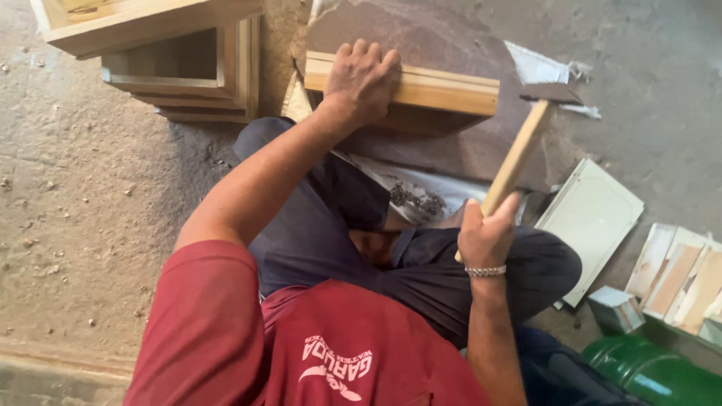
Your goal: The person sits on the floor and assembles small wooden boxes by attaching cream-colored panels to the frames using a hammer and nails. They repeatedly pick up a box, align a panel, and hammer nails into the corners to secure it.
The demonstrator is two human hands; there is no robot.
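Red shirt (301, 338) nearest the lens. Right hand (485, 233) closed round the wooden handle of a hammer (526, 135), head raised clear for a swing. Left hand (361, 79) spread flat on the wooden frame (429, 86), pinning it steady on a board on the floor (90, 195)
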